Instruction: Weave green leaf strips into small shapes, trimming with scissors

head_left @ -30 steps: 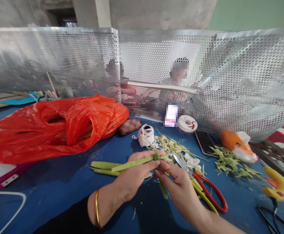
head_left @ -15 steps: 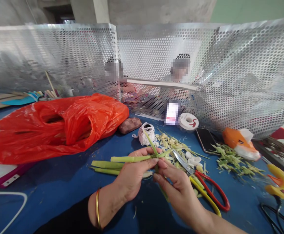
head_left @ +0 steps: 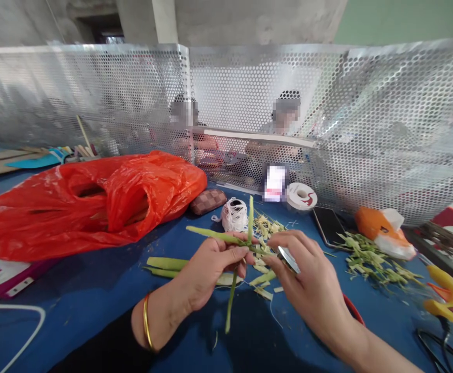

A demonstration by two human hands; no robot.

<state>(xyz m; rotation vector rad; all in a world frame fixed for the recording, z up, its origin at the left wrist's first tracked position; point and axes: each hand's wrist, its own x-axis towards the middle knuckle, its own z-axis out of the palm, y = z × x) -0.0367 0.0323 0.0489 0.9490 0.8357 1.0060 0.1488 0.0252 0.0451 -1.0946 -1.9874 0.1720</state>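
the left hand point(head_left: 211, 264) is closed, thumb and fingers clamped on the crossing of the green strips point(head_left: 249, 242); the right hand point(head_left: 312, 280) has thumb and forefinger drawn close at the end of one strip, though i cannot tell whether they grip it. the strips are between the two hands, above the middle of the table point(head_left: 113, 316), in the left hand and so nearer to it; from the right hand they lie to the left. they form a rough cross with no single long axis: one arm points to the table's far edge, one to the near edge, one toward the left and slightly to the far edge, and one, shorter to the eye, straight at the right fingertips. just beside those fingertips a blade of the scissors point(head_left: 288, 260) shows in the gap of the right hand, most of the rest hidden. left of the left hand lie spare strips point(head_left: 166, 263), their long axis running toward the table's left edge. beyond the hands, toward the far edge, are a ball of string point(head_left: 234, 216) and pale scraps point(head_left: 267, 228); farther left is a red bag point(head_left: 172, 176), and near the right edge a yellow glue gun point(head_left: 450, 295).
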